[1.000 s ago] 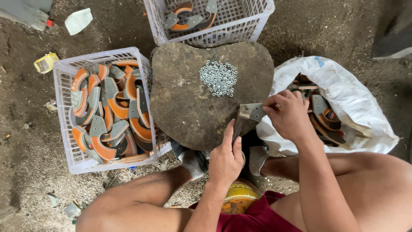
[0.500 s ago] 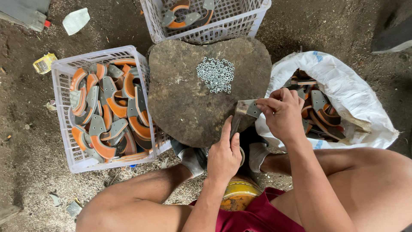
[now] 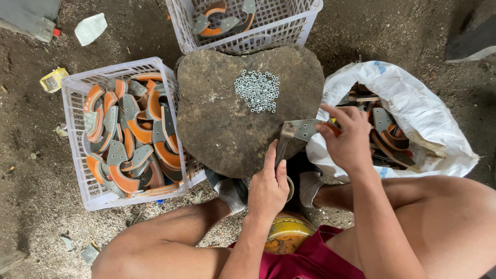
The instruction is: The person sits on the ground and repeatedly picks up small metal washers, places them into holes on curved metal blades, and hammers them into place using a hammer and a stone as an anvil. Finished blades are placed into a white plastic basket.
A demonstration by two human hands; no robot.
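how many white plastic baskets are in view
2: one white basket left of the flat stone, full of curved grey-and-orange parts; another white basket beyond the stone at the top edge, cut off by the frame.

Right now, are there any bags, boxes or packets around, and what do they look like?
White sack: right of the stone, open, woven plastic with bits of blue print, curved parts inside.
Yellow packet: on the ground at far left, small, crumpled, yellow and white.
White wrapper: on the ground at top left, flat and pale.
No screens or signs show.
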